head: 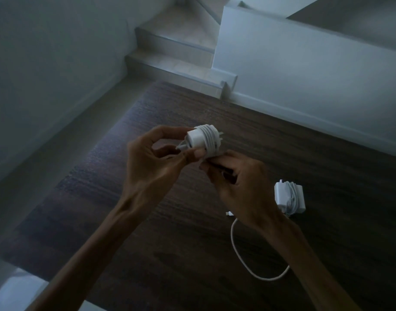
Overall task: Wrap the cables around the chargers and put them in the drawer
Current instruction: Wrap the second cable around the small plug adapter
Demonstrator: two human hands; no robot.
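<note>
Dim shot, head cam looking down at a dark wood-grain desk (215, 254). Both hands are up above it, working on the same white charger (193, 140).

Left hand (154, 160) has its fingers curled over the top of the charger and the thumb coming in from below, so it's pinching the body on the end facing the cam. Right hand (235, 182) is just under/behind the charger w/ fingers curled in, and the fingertips meet the left thumb right at the bottom of the wrap. Looks like it's gripping the wrapped part or the cable tail, can't tell which tbh, too dark and blurry there.

The cable (209, 140) is already wound around the charger in neat loops, approx half the body covered, metal prongs sticking out the far side. A short bit of cable end pokes out by the left thumb.

Second charger (290, 198) sits on the desk to the right, just past the right wrist. It's a white block w/ its own cable bunched loosely around it, and the rest of that loose cable (255, 272) trails off in a big curve toward the cam, connector end lying near the right forearm.

Bkgd: pale steps (170, 59) going up behind the desk, white wall (304, 75) on the right.
</note>
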